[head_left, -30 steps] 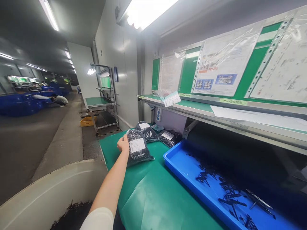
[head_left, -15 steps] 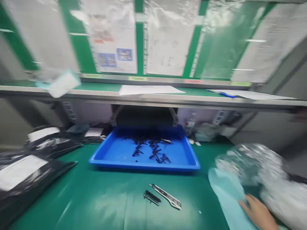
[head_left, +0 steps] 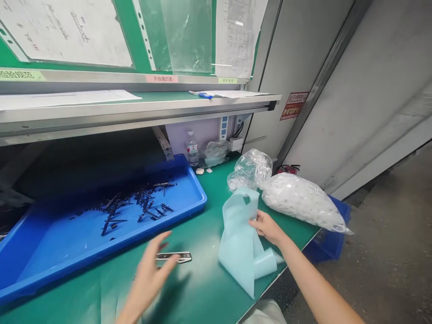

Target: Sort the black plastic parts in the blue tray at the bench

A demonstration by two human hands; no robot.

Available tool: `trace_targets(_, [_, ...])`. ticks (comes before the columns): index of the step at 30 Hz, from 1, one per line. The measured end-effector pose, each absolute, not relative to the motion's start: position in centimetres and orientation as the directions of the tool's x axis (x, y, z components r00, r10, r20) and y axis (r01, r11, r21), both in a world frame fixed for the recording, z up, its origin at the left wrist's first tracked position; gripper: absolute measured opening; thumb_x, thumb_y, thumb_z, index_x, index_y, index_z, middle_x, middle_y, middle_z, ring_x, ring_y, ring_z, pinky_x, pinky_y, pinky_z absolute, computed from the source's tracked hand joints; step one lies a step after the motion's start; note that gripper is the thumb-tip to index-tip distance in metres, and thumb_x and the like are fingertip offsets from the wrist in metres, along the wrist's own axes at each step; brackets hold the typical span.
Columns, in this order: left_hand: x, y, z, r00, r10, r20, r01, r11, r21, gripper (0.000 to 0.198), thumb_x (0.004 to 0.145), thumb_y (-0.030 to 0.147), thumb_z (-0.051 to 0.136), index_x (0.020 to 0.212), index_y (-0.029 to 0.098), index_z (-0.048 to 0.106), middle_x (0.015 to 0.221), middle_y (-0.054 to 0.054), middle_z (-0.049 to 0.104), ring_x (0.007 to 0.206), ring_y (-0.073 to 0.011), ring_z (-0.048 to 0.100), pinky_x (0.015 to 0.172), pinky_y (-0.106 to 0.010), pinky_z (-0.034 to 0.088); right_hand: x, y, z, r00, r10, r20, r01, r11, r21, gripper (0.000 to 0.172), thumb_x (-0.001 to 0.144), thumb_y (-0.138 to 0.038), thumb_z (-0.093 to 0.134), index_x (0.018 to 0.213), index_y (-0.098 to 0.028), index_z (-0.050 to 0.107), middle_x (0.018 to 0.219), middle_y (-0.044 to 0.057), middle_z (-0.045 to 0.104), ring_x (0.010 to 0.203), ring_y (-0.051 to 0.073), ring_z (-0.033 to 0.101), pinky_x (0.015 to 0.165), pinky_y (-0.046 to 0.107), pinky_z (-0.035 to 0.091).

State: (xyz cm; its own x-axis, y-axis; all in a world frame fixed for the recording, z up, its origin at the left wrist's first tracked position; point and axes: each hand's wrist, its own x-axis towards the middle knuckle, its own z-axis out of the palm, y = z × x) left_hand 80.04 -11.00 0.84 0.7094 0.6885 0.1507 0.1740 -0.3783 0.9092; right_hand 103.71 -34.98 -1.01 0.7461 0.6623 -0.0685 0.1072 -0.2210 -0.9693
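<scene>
— What's spread over the green tabletop (head_left: 202, 288)?

— A blue tray (head_left: 84, 238) of small black parts at left, and a pale blue bag (head_left: 241, 243) near the right edge, long axis running away from the person.

— And the hands?

— The right hand (head_left: 268, 227) pinches the bag's right edge. The left hand (head_left: 150, 274), fingers spread and empty, hovers left of it, touching nothing, just before a small utility knife (head_left: 173, 257).

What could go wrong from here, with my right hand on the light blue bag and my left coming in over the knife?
The left hand hovers open right over the utility knife; I cannot tell if its blade is out, so a blind grab might cut. The light blue bag, pinched by the right hand, hangs past the table edge and could slip off. The white-filled bag also overhangs that edge; a tug nearby may drop it.
</scene>
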Motion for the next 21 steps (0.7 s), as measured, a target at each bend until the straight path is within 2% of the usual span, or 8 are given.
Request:
trace_targets(1, [81.6, -12.7, 0.2, 0.832, 0.554, 0.025, 0.141, -0.256, 0.956, 0.071, 0.051, 0.058, 0.07, 0.114, 0.029, 0.054, 0.128, -0.008, 0.049, 0.113, -0.0325, 0.048, 0.093, -0.043, 0.043, 102.7, -35.2, -0.8, 0.735, 0.676, -0.055, 0.09, -0.178, -0.98, 0.04, 0.065, -0.05, 0.056, 0.088, -0.018, 0.05, 0.063, -0.003, 0.044, 0.044, 0.007, 0.027, 0.041, 0.022, 0.024])
trace_targets(3, [84.6, -15.9, -0.8, 0.947, 0.321, -0.017, 0.051, -0.096, 0.994, 0.093, 0.045, 0.054, 0.075, 0.126, 0.02, 0.044, 0.135, -0.014, 0.04, 0.122, -0.0332, 0.038, 0.098, -0.041, 0.038, 100.9, -35.5, -0.3, 0.722, 0.692, 0.006, 0.071, -0.066, -0.995, 0.04, 0.065, -0.051, 0.061, 0.086, -0.019, 0.05, 0.066, -0.001, 0.047, 0.051, 0.01, 0.038, 0.048, 0.025, 0.034])
trace_targets(6, [87.4, -19.0, -1.0, 0.981, 0.152, -0.123, 0.128, -0.022, 0.992, 0.069, 0.057, 0.056, 0.068, 0.111, 0.014, 0.057, 0.113, -0.015, 0.058, 0.102, -0.0324, 0.054, 0.084, -0.04, 0.046, 99.1, -35.7, 0.1, 0.758, 0.646, 0.094, 0.023, 0.117, -0.993, 0.037, 0.071, -0.044, 0.063, 0.096, -0.022, 0.048, 0.072, 0.0, 0.051, 0.068, 0.016, 0.049, 0.063, 0.029, 0.043])
trace_targets(8, [88.0, -19.7, -0.7, 0.96, 0.228, -0.164, 0.179, -0.049, 0.983, 0.052, 0.066, 0.057, 0.058, 0.094, 0.013, 0.064, 0.096, -0.012, 0.065, 0.085, -0.0295, 0.059, 0.072, -0.037, 0.048, 98.5, -35.8, -0.1, 0.762, 0.641, 0.09, -0.009, 0.149, -0.989, 0.041, 0.07, -0.042, 0.065, 0.101, -0.023, 0.046, 0.075, 0.0, 0.053, 0.07, 0.016, 0.05, 0.064, 0.03, 0.044])
trace_targets(10, [88.1, -19.6, -0.4, 0.939, 0.323, -0.12, 0.153, -0.08, 0.985, 0.046, 0.069, 0.054, 0.055, 0.089, 0.014, 0.066, 0.091, -0.009, 0.066, 0.082, -0.0274, 0.058, 0.07, -0.034, 0.047, 98.3, -35.9, -0.5, 0.687, 0.724, 0.06, -0.023, 0.104, -0.994, 0.044, 0.067, -0.039, 0.069, 0.102, -0.023, 0.049, 0.083, 0.003, 0.056, 0.077, 0.019, 0.052, 0.067, 0.031, 0.045])
trace_targets(14, [87.8, -19.0, -0.3, 0.96, 0.277, -0.042, 0.063, -0.066, 0.996, 0.033, 0.065, 0.047, 0.059, 0.076, 0.017, 0.07, 0.077, -0.006, 0.065, 0.075, -0.0227, 0.057, 0.07, -0.031, 0.045, 97.9, -35.4, -1.4, 0.509, 0.861, 0.005, -0.074, 0.049, -0.996, 0.033, 0.065, -0.04, 0.07, 0.09, -0.02, 0.062, 0.094, 0.006, 0.061, 0.088, 0.023, 0.053, 0.078, 0.036, 0.043])
trace_targets(18, [87.2, -18.7, -1.0, 0.95, 0.307, 0.066, -0.036, -0.101, 0.994, 0.024, 0.067, 0.037, 0.054, 0.059, 0.021, 0.069, 0.069, -0.005, 0.059, 0.06, -0.0165, 0.052, 0.056, -0.027, 0.042, 96.9, -33.7, -2.4, 0.523, 0.833, -0.18, -0.418, 0.067, -0.906, 0.044, 0.057, -0.043, 0.074, 0.094, -0.021, 0.065, 0.085, 0.003, 0.064, 0.08, 0.02, 0.057, 0.075, 0.032, 0.044])
trace_targets(21, [86.5, -18.3, -2.0, 0.794, 0.495, 0.352, -0.135, -0.421, 0.897, 0.027, 0.07, 0.023, 0.045, 0.058, 0.024, 0.069, 0.074, -0.005, 0.058, 0.064, -0.0165, 0.053, 0.056, -0.027, 0.042, 95.8, -32.9, -3.6, 0.409, 0.887, -0.212, -0.661, 0.129, -0.739, 0.068, 0.058, -0.07, 0.06, 0.102, -0.018, 0.062, 0.082, 0.007, 0.064, 0.081, 0.025, 0.059, 0.072, 0.035, 0.046])
